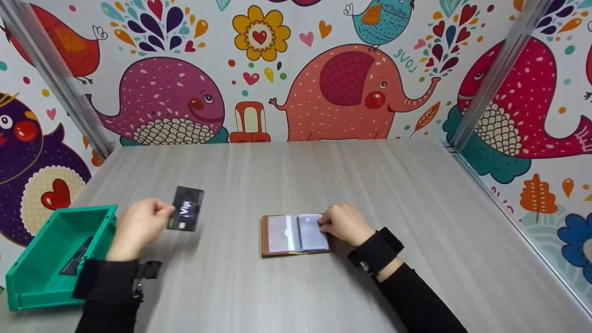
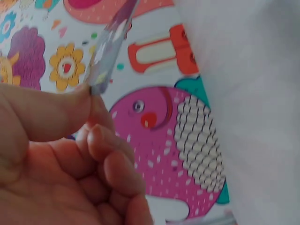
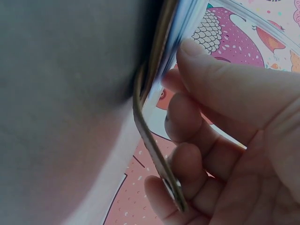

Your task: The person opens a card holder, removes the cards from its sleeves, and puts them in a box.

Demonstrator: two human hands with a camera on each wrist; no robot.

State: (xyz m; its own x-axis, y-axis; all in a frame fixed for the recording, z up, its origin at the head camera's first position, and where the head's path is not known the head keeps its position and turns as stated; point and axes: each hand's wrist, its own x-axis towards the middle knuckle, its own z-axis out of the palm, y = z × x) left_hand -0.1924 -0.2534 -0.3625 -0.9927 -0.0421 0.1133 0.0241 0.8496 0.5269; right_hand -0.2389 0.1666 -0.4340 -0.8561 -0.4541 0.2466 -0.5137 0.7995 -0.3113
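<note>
My left hand (image 1: 138, 226) pinches a black card (image 1: 186, 208) marked "VIP" between thumb and index finger, above the table. In the left wrist view the card (image 2: 108, 51) shows nearly edge-on at the fingertips, the other fingers curled below it. A brown card holder (image 1: 265, 236) lies spread on the table with its clear plastic sleeves (image 1: 282, 233) face up. At its right side my right hand (image 1: 346, 223) pinches the edge of the right-hand sleeves. The right wrist view shows the thumb (image 3: 220, 79) against the sleeve edges, with the brown cover (image 3: 152, 145) bent beside the other fingers.
A green bin (image 1: 44, 296) stands at the left, beside my left forearm, with a dark flat item (image 1: 76, 256) inside. Printed wall panels (image 1: 259, 83) close off the back and sides of the wood-grain table (image 1: 277, 175). Metal posts (image 1: 490, 74) stand at the corners.
</note>
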